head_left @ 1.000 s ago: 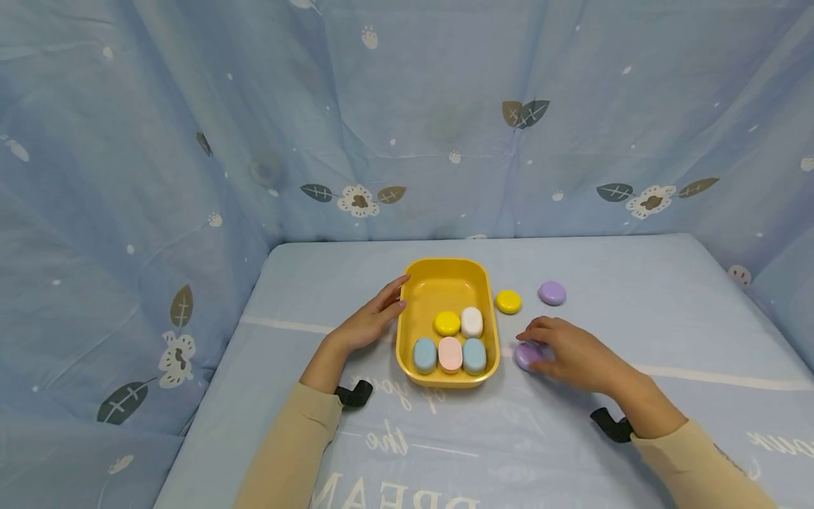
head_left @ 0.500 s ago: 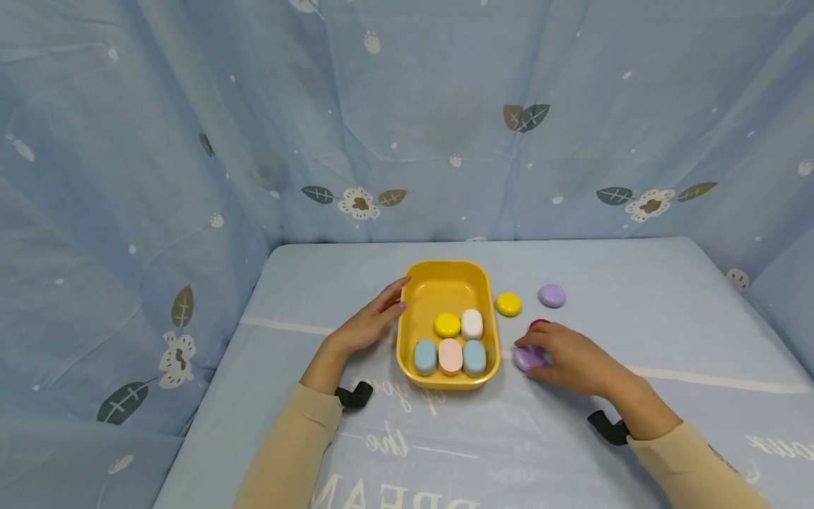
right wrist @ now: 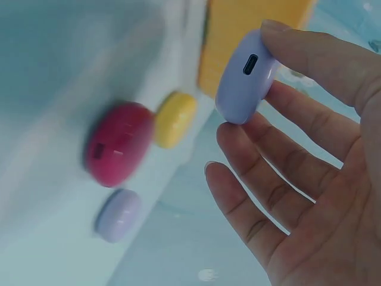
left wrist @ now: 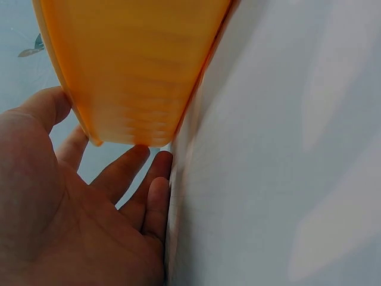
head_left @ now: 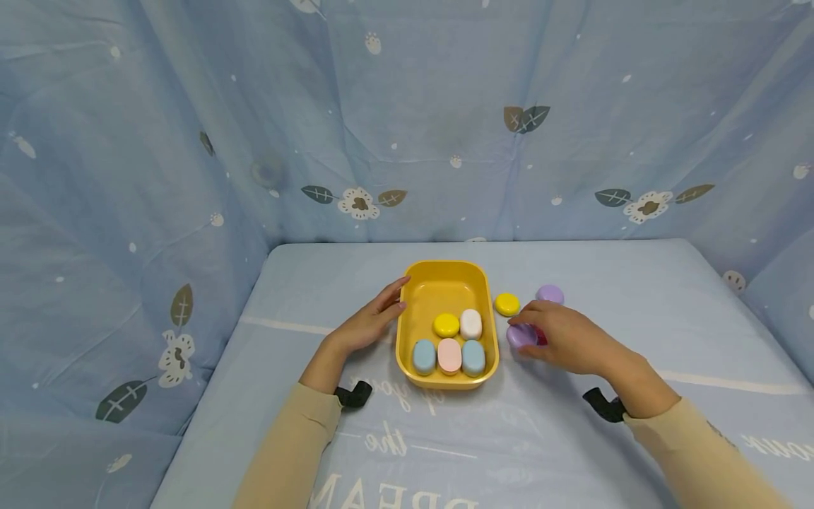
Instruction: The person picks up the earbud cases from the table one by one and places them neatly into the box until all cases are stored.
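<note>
In the head view, my right hand [head_left: 572, 341] pinches a glossy purple earbud case [head_left: 521, 336] beside the tray. The right wrist view shows a small charging port in the held case [right wrist: 243, 89], gripped between thumb and fingertips, raised off the table. Behind it, partly covered by that hand, is a crimson case [head_left: 541, 337]. My left hand [head_left: 367, 322] touches the left side of a yellow tray [head_left: 445, 291], thumb near the rim and fingers along the outer wall [left wrist: 143, 77]. The tray holds yellow [head_left: 446, 325], white [head_left: 470, 324], pink [head_left: 449, 355] and two blue cases [head_left: 425, 356].
A yellow case [head_left: 507, 304] lies right of the tray, and another purple case [head_left: 550, 293] farther back. Pale blue printed cloth covers the table [head_left: 407, 452]. A patterned curtain [head_left: 432, 127] hangs behind and to the sides.
My right hand has picked up the near purple case and carried it away from me and slightly left. The crimson case behind it has come into view. The left hand stays on the tray.
</note>
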`<state>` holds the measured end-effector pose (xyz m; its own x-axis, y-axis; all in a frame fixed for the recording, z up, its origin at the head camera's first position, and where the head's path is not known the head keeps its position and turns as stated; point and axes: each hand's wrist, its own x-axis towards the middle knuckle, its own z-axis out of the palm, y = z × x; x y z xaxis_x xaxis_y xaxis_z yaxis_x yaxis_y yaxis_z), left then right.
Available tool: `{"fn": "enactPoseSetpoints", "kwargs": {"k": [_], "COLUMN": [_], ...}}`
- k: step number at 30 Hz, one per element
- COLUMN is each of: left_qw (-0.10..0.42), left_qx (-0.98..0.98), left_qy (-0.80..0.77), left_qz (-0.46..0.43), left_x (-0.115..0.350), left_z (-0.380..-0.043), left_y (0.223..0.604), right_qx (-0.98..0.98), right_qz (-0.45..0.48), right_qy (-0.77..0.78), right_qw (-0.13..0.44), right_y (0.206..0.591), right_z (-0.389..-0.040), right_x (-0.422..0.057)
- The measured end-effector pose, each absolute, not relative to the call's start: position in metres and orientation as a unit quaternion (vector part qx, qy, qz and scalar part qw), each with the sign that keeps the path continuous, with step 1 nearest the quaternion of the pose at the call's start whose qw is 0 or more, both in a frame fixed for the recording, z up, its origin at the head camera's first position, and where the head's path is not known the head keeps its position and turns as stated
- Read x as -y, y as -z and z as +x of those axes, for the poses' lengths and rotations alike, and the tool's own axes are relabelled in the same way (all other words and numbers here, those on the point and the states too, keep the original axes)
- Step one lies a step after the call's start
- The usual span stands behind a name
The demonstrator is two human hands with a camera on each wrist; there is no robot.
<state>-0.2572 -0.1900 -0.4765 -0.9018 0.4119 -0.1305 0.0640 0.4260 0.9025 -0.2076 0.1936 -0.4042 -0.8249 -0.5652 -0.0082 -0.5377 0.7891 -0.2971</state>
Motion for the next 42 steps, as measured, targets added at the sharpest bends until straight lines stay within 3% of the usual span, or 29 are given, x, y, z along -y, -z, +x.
{"fn": "enactPoseSetpoints", "kwargs": {"k": [15,42], "left_qw": [0.163,0.166], "left_qx": [-0.831,-0.828], "left_qy": [-0.512,-0.514], "left_qz": [0.144,0.149], "left_x": [0.189,0.191], "left_z": [-0.256,-0.257], "left_y": [0.477,0.477], "right_qx": [-0.942,-0.916], "right_qz": [-0.291,-0.355], "right_qy": [0.155,0.139], "right_qw": [0.069,0.122], "right_y": [0.368,0.361], "right_z": [-0.237,-0.275], "right_x": [-0.167,-0.081]}}
